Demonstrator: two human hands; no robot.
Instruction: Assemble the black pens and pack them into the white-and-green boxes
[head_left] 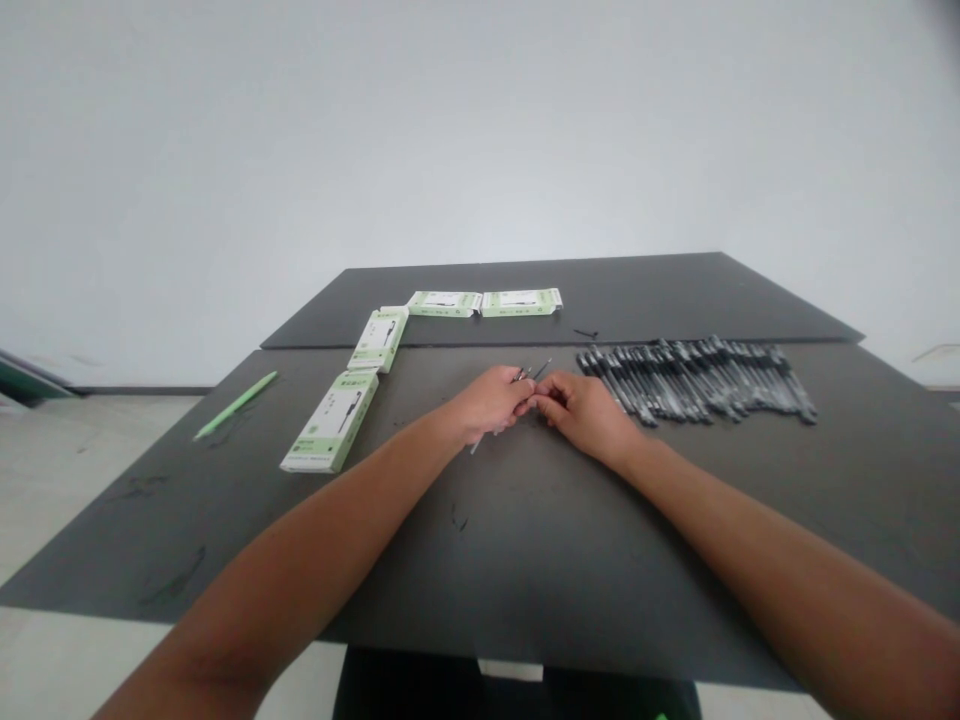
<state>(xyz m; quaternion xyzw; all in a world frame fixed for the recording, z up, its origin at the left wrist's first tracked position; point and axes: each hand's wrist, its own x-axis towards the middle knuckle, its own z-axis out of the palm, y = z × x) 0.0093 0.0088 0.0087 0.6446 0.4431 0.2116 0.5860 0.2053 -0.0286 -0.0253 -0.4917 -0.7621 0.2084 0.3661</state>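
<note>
Nearest us, the dark table carries a few thin marks, and our two forearms reach over it from the near left and near right.

A little farther, on the left, lies the near box, its long axis running from near left to far right. Right of it, near the middle of the table, we have a few slim pens in our left hand. They slant from near left to far right: pale ends jut out on the near side, and a thin dark end points to the far right. Our left fingers are closed about them, hiding their middles, so we cannot count them. Our right hand comes in from the right, thumb and forefinger drawn together at the left hand's fingertips; we cannot tell whether it pinches anything.

At the far left lies a green pen, also slanting from near left to far right, its pointed end toward us. To the right of our hands, a row of dark, clear-barrelled pens lies side by side, each slanting from far left to near right.

Beyond, a second box adjoins the near one at its far end. Farthest, two more boxes lie end to end, left to right, before the pale wall.
</note>
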